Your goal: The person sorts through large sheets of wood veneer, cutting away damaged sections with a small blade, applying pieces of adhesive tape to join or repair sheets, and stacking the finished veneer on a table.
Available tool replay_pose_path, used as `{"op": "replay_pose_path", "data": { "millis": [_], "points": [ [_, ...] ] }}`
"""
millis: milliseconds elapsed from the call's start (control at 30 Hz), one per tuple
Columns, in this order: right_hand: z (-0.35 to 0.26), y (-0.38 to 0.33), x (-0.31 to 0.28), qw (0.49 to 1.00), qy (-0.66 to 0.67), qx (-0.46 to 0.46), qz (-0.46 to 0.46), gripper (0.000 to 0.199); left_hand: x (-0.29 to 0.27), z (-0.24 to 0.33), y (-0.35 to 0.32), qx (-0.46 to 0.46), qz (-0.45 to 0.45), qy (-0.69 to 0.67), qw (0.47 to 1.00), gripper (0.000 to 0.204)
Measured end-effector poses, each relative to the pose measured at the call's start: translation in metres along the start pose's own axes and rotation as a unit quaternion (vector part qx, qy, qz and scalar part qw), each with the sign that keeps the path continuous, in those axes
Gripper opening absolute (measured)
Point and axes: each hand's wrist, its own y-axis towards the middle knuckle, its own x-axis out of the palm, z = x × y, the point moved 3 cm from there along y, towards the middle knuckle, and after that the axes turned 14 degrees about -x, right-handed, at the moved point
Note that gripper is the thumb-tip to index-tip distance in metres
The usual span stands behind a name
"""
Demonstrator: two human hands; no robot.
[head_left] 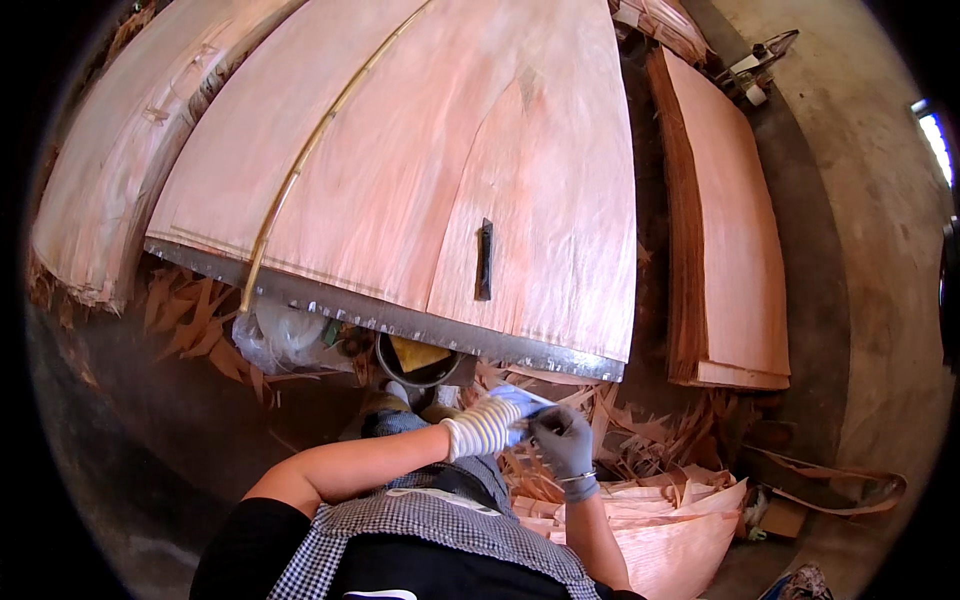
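Note:
My left hand point(508, 412), in a blue and white glove with a striped cuff, is held in front of my body. My right hand point(563, 438), in a grey glove with darker fingers, meets it, with its fingers curled in at the left hand's fingertips. What the right fingers pinch, if anything, is too small to make out. The left fingers are partly hidden, so their pose is unclear. Beyond my hands, a slim black tool like a box cutter point(485, 260) lies on a wide sheet of pinkish wood veneer point(390, 190).
A long thin rod point(325, 125) lies across the veneer. Veneer stacks stand at the left point(125, 180) and right point(740, 230). Under the table's metal edge point(400, 320) are a round black bucket point(418, 372) and clear plastic point(275, 335). Scraps point(650, 430) litter the floor.

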Motion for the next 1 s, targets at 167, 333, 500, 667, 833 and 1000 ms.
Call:
{"op": "replay_pose_path", "data": {
  "millis": [167,333,500,667,833,1000],
  "points": [
    [-0.015,0.017,-0.001,0.893,0.426,0.108,0.093,0.026,-0.039,0.032,0.007,-0.062,0.03,-0.132,0.989,0.023],
    [0.028,0.034,-0.028,0.755,0.629,0.172,0.071,0.03,-0.042,0.054,0.04,0.009,0.059,0.038,0.997,0.019],
    [0.122,0.113,-0.205,0.784,0.497,0.132,0.348,0.018,-0.018,0.035,0.079,0.23,-0.066,0.345,0.908,0.028],
    [0.046,0.227,-0.325,0.869,-0.027,-0.15,0.471,0.018,-0.15,-0.001,0.182,-0.025,0.075,0.178,0.981,0.033],
    [0.062,0.437,-0.216,0.979,-0.112,-0.071,0.156,0.013,-0.24,-0.071,0.281,-0.057,0.279,0.176,0.943,0.036],
    [0.031,0.593,-0.089,0.993,-0.019,-0.007,-0.112,0.019,-0.314,-0.131,0.345,-0.118,0.34,0.22,0.907,0.038]
  ]
}}
